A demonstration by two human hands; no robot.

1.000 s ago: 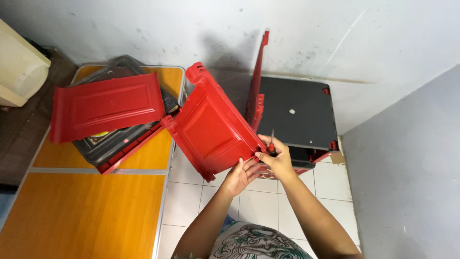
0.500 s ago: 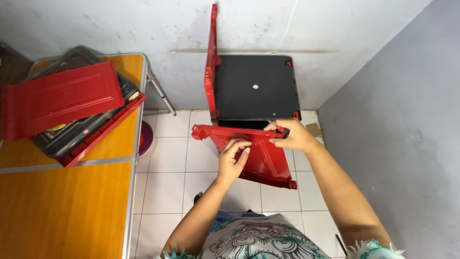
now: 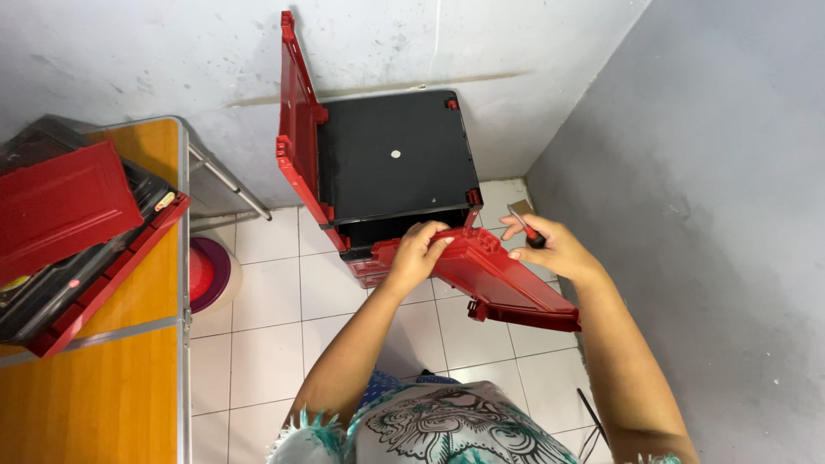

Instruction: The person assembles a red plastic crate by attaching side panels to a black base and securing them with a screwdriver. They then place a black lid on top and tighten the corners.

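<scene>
A black square box [image 3: 395,159] with red trim stands on the tiled floor against the wall. One red side panel [image 3: 299,129] stands upright along its left edge. A second red panel [image 3: 498,279] lies tilted against the box's near edge. My left hand [image 3: 421,253] grips this panel's top edge. My right hand [image 3: 550,245] rests at the panel's right corner and holds a small screwdriver [image 3: 526,230] with a red and black handle.
An orange folding table [image 3: 94,387] fills the left side, carrying a red panel [image 3: 60,206] on top of dark and red parts [image 3: 94,275]. A pink and red round bowl [image 3: 206,275] sits on the floor beside it. A grey wall [image 3: 705,215] closes in on the right.
The view swung right from the table to the box. The red panel came down from mid-air to the box's near edge, and both hands followed it.
</scene>
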